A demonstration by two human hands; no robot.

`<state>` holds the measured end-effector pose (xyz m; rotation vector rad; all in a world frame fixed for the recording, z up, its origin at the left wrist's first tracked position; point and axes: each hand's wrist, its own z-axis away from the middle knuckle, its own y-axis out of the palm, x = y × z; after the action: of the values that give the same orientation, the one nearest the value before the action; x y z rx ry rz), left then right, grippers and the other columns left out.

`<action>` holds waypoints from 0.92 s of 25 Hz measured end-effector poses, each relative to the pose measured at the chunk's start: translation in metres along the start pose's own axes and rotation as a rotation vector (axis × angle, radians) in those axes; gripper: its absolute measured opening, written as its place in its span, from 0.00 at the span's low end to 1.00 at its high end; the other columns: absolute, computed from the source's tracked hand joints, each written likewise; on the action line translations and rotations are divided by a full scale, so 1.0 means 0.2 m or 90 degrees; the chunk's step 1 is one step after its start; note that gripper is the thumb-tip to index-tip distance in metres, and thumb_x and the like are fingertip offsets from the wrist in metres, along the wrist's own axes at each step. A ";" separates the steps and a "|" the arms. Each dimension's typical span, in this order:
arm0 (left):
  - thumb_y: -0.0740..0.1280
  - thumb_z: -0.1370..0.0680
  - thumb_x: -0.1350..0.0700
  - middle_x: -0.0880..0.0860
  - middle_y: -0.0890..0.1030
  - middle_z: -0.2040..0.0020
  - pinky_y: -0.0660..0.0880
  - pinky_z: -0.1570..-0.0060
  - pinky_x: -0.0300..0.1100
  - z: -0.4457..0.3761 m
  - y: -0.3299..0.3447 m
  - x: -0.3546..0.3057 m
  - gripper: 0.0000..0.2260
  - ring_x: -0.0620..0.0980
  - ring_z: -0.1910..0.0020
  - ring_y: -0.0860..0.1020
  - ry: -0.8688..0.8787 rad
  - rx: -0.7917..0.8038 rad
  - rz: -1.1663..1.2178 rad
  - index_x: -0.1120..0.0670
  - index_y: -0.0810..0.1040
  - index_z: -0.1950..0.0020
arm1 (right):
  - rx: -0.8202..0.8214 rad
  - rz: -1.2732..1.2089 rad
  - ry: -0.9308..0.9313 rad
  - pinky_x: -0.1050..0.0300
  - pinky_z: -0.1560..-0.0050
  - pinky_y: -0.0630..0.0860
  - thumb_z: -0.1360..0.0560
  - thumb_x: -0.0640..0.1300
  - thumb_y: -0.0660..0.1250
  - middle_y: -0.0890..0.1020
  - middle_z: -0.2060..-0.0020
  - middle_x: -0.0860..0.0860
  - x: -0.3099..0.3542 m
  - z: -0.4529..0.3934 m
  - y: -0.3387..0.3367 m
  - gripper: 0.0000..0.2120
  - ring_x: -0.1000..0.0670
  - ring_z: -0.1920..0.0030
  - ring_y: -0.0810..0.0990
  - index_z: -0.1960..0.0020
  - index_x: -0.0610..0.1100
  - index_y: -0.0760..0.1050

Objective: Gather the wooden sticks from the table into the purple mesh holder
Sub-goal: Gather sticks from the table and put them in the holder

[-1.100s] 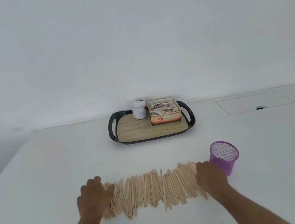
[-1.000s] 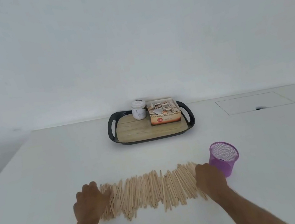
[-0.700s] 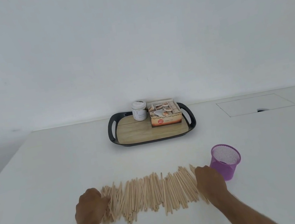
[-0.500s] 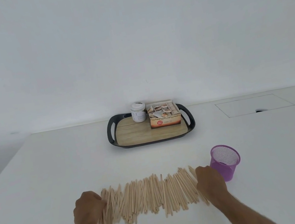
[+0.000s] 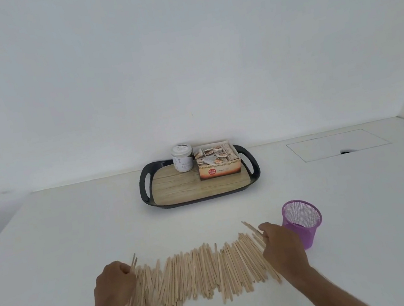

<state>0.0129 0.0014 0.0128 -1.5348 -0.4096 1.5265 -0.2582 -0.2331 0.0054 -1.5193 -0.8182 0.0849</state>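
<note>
Several wooden sticks point(image 5: 199, 273) lie side by side in a wide row on the white table, close to me. My left hand point(image 5: 114, 283) is at the row's left end, fingers curled round a few sticks whose tips stick up past my knuckles. At the right end, my right hand point(image 5: 283, 247) curls round some sticks that tilt up and away. The purple mesh holder point(image 5: 304, 236) stands upright just right of my right hand. It looks empty through its open top.
A black-rimmed tray point(image 5: 145, 189) with a wood-look floor sits farther back, carrying a white jar point(image 5: 182, 157) and an open box of sachets point(image 5: 217, 163). A flush panel point(image 5: 335, 144) is set in the table at the back right. The table's left edge runs diagonally.
Both hands went from lying flat at the row's ends to curling their fingers round the end sticks. A few sticks at each end have lifted off the table.
</note>
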 end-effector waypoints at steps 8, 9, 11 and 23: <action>0.65 0.21 0.64 0.52 0.84 0.55 0.83 0.57 0.49 0.05 0.04 -0.34 0.09 0.51 0.62 0.84 0.137 0.014 0.208 0.54 0.83 0.54 | -0.088 -0.343 0.086 0.66 0.64 0.74 0.26 0.28 0.63 0.82 0.58 0.54 -0.02 -0.05 -0.24 0.15 0.55 0.59 0.79 0.46 0.43 0.80; 0.65 0.20 0.63 0.51 0.83 0.53 0.82 0.58 0.44 0.08 0.07 -0.41 0.09 0.48 0.63 0.84 0.160 0.023 0.241 0.52 0.82 0.54 | -0.094 -0.385 0.112 0.68 0.64 0.74 0.24 0.30 0.63 0.82 0.57 0.56 -0.04 -0.07 -0.29 0.14 0.56 0.59 0.80 0.46 0.45 0.80; 0.64 0.20 0.63 0.50 0.84 0.55 0.81 0.57 0.41 0.14 0.14 -0.56 0.10 0.47 0.62 0.85 0.210 0.055 0.301 0.51 0.80 0.54 | -0.116 -0.425 0.148 0.63 0.57 0.77 0.22 0.36 0.63 0.83 0.53 0.58 -0.10 -0.10 -0.37 0.11 0.54 0.57 0.81 0.47 0.49 0.79; 0.58 0.19 0.67 0.49 0.83 0.56 0.78 0.62 0.32 0.57 0.63 -1.36 0.10 0.43 0.58 0.81 0.403 0.233 0.437 0.52 0.73 0.48 | -0.152 -0.281 0.142 0.55 0.51 0.75 0.22 0.35 0.60 0.82 0.55 0.52 -0.33 -0.18 -0.54 0.08 0.50 0.53 0.80 0.50 0.40 0.78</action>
<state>-0.1853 -0.2335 0.1034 -1.8306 0.7876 1.3745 -0.3348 -0.3093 0.0810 -1.5012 -0.9875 -0.5154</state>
